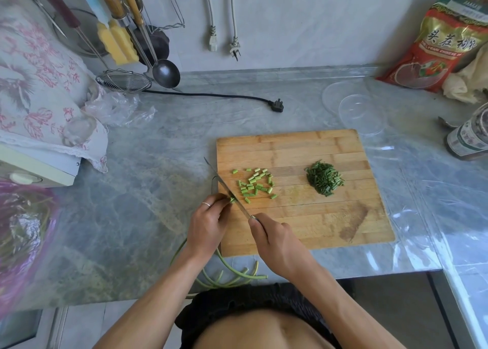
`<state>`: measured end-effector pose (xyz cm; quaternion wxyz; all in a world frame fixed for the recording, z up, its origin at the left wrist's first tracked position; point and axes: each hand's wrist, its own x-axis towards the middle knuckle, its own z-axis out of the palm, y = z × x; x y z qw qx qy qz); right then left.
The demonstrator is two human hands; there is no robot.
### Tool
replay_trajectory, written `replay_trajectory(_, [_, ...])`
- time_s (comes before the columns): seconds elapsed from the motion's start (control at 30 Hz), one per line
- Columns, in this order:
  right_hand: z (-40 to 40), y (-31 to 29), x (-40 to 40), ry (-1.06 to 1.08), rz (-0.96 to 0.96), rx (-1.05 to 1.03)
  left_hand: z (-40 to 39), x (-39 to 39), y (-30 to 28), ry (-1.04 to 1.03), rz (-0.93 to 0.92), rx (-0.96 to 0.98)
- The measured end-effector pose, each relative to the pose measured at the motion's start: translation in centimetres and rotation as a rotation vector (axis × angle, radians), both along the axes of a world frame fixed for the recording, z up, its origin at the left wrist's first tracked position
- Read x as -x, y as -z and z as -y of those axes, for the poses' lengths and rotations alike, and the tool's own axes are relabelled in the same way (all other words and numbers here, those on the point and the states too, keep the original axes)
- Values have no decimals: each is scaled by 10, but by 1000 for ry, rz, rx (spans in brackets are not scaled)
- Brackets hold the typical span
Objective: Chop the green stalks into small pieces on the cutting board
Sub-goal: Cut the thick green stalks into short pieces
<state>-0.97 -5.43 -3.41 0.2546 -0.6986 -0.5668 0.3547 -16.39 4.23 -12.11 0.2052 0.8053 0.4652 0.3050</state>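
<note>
L hand (208,223) pinches green stalks (229,272) running near-to-far onto cutting board (303,224); R hand (274,240) grips knife (227,187).

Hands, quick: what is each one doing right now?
Left hand: holding the bundled green stalks on the board.
Right hand: gripping the thin-bladed kitchen knife.

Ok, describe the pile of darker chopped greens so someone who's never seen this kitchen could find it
Start at the wooden cutting board on the grey counter. Two heaps of greens lie on it; take the right-hand one, the dark green pile. It is a tight mound of thin slivers, unlike the pale, chunky stalk pieces scattered beside the knife.
</note>
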Motion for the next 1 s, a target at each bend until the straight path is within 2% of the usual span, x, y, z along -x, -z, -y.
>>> replay_trajectory(0.17, [1,2,4,-13,24,8,-2,4,2,70,-35,-56])
replay_trajectory(0.57, [1,2,10,-14,96,49,-1,1,4,55,-105,-111])
replay_trajectory(1.0, [-11,9,20,-13,127,78,3,0,7,30,-16,-96])
